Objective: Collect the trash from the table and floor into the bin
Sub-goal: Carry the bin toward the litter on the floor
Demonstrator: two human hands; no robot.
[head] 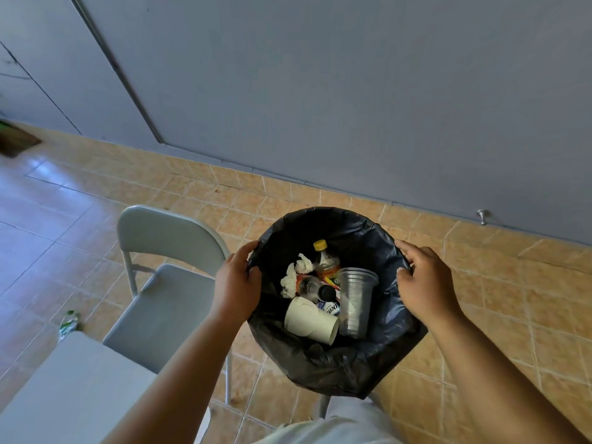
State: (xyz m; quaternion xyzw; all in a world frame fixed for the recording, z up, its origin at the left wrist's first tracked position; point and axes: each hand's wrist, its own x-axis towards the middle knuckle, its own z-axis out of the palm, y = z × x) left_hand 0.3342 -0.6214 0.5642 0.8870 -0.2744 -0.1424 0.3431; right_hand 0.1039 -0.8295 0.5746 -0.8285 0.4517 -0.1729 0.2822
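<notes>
bin carrying step, seemingly: left hand and right hand curled round its rim; next, probably fetching green bottle left of bin.

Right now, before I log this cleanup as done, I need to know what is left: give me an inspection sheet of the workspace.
Surface: tiled floor; grey table corner at lower left.
Job's things: bin lined with a black bag, holding clear cups, white cup, yellow-capped bottle, black-capped bottle, tissues. A green-and-white item, seemingly a bottle, lies on the floor beside the table.
Clutter: nothing seen.
Grippers: left hand and right hand grip the bin's rim on opposite sides.
Cables: nothing seen.
Surroundings: grey chair by the table; blue-grey wall; doorstop; mat far left.
</notes>
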